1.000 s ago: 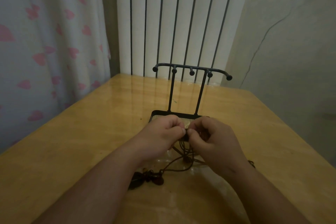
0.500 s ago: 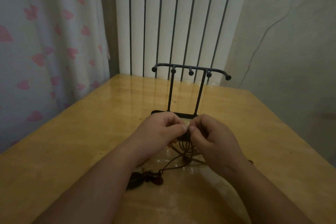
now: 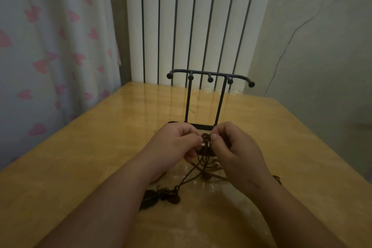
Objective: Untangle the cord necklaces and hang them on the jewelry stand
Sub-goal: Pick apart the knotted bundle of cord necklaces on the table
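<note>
The left hand [image 3: 177,144] and right hand [image 3: 238,152] meet above the middle of the desk [image 3: 80,157]. Each has thumb and forefinger curled in a pinch on a dark brown knot [image 3: 206,138] of the cord necklaces [image 3: 207,176], which is held up between them. From the knot the cords fall in a tangled bunch to the desk beneath the hands. A few strands run toward the near edge to dark pendants [image 3: 150,200] lying flat beside the left forearm. Just beyond the hands, toward the far edge, the black jewelry stand [image 3: 210,79] stands upright with five knobbed pegs along its top bar, its base partly hidden by the fingers. A white radiator [image 3: 181,26] rises behind the far edge, and a curtain [image 3: 50,46] with pink hearts hangs off the left edge.
</note>
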